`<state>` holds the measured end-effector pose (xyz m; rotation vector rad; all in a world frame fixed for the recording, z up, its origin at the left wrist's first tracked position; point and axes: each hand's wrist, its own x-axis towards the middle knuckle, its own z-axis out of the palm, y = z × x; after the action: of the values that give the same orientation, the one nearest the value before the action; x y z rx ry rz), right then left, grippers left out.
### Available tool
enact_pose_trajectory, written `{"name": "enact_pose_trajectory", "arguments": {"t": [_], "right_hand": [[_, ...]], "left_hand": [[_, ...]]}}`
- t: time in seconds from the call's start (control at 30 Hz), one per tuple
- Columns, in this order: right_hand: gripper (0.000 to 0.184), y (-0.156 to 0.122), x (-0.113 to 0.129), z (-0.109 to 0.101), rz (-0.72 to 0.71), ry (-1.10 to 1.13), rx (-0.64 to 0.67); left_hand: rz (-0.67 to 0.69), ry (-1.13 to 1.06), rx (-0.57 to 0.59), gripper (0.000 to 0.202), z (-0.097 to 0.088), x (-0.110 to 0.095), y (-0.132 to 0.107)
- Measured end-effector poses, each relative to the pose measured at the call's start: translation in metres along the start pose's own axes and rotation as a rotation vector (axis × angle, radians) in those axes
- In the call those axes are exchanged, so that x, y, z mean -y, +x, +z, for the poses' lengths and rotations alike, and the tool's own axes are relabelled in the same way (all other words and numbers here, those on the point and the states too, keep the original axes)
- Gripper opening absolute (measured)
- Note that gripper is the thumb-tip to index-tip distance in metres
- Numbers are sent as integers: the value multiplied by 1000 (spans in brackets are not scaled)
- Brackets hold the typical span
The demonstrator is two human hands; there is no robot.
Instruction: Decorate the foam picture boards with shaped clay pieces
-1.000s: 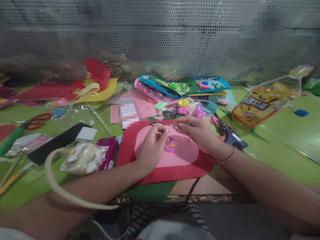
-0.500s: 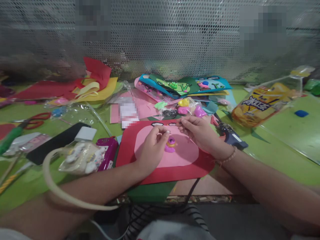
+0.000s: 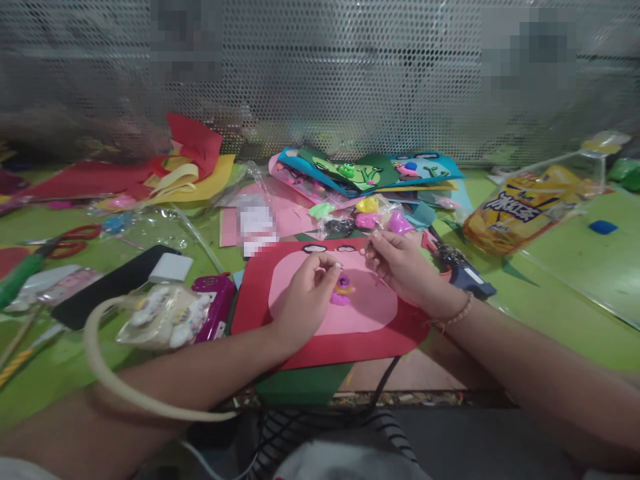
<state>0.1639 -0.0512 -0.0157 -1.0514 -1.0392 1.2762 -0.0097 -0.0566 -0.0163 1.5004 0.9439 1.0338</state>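
Drawing rightward, the right hand has parted further from the left hand; neither seems pressed on the purple-and-yellow clay shape between them, on pink-and-red card. Both show pinched fingertips, contents indiscernible.

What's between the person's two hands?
In the head view, between the left hand and right hand lies pink paper bearing a purple-and-yellow shape, which sits nearer the left hand.
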Motion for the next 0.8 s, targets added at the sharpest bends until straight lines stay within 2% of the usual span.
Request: {"name": "enact_pose_trajectory", "arguments": {"t": [0.3, 0.43, 0.53, 0.67, 0.73, 0.8], "right_hand": [[27, -1, 3, -1, 92, 157, 30], [20, -1, 3, -2, 102, 113, 87], [19, -1, 4, -1, 101, 115, 128], [18, -1, 4, 0, 127, 143, 92], [19, 0, 3, 1, 119, 137, 79], [20, 0, 3, 1, 98, 124, 90]], "left_hand": [[17, 7, 46, 9, 1, 3, -2], [113, 143, 200, 10, 1, 4, -8], [268, 299, 406, 11, 0, 3, -13], [603, 446, 716, 17, -1, 6, -18], [747, 510, 784, 21, -2, 9, -19], [811, 542, 803, 23, -1, 11, -19]]}}
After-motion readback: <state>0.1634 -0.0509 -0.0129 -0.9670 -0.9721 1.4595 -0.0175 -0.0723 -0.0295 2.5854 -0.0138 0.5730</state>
